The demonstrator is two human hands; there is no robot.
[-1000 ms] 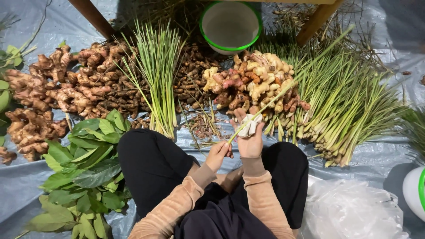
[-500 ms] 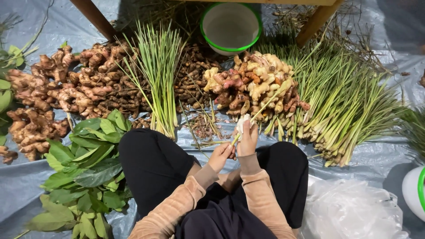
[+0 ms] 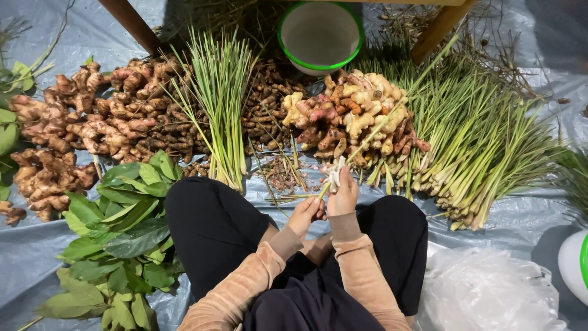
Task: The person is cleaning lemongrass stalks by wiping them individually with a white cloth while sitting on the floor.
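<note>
Closest to the camera, the person sits cross-legged in black trousers on a grey plastic sheet point(image 3: 37, 270), peach sleeves reaching forward over the knees. Both hands meet just past the lap: the left hand point(image 3: 306, 211) curls under the butt end of a single lemongrass stalk point(image 3: 367, 138), its fingers closed on the pale base, while the right hand point(image 3: 343, 193) is closed around the stalk just above, thumb and fingers pinching a whitish outer sheath that stands loose at the top of the fist. The stalk runs up and to the right from the hands, over the heaps beyond. It looks light and fibrous, firm at the bulbous base and thin and whippy toward the leaf tip, so the thick lower end is likely the sound place to hold; the dry sheaths should strip off easily, and the leaf edges may be rough on bare skin. To the left lies a pile of broad green leaves point(image 3: 116, 239), to the right a crumpled clear plastic bag point(image 3: 490, 294). Farther out are galangal rhizomes point(image 3: 79, 129), an upright-fanned lemongrass bundle point(image 3: 223, 104), small brown roots, a ginger heap point(image 3: 355, 116) and a large lemongrass pile point(image 3: 484, 147). Farthest stands a green-rimmed white basin point(image 3: 320, 34).
</note>
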